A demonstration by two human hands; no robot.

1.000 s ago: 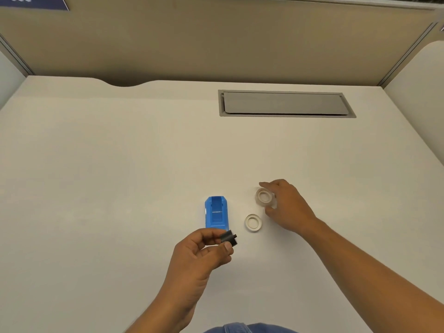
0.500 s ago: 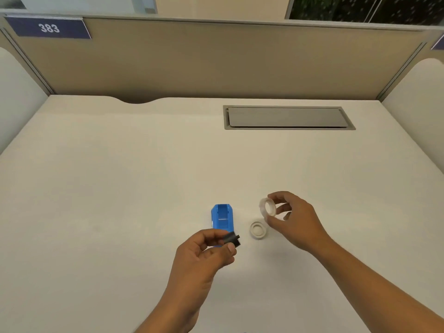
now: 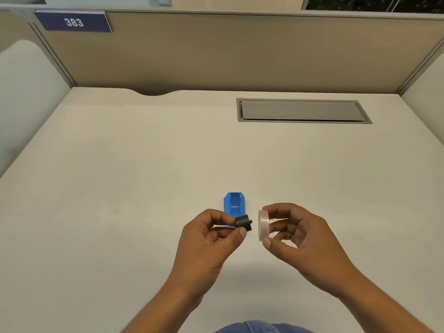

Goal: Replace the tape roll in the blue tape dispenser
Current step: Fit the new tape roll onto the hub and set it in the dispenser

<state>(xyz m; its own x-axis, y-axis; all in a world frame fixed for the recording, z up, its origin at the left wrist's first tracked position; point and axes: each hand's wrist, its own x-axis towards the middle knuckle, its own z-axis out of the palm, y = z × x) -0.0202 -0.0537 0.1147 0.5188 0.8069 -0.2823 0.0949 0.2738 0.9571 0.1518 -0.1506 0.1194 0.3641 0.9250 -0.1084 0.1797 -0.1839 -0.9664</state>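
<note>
The blue tape dispenser [image 3: 234,205] lies on the white desk [image 3: 120,188], with no roll showing in its open top. My left hand [image 3: 211,239] pinches the black spool core [image 3: 243,222] just in front of the dispenser. My right hand [image 3: 295,231] holds a clear tape roll [image 3: 263,225] upright between thumb and fingers, its hole facing the core. A small gap separates core and roll. The other white ring seen earlier is hidden behind my hands.
A grey cable hatch [image 3: 302,111] is set into the desk at the back right. Beige partition walls [image 3: 216,51] enclose the desk, with a "383" sign [image 3: 73,22] at the upper left.
My right hand lifted the clear tape roll off the desk and brought it left, level with the black core. My left hand rose slightly with the core. The camera tilted up.
</note>
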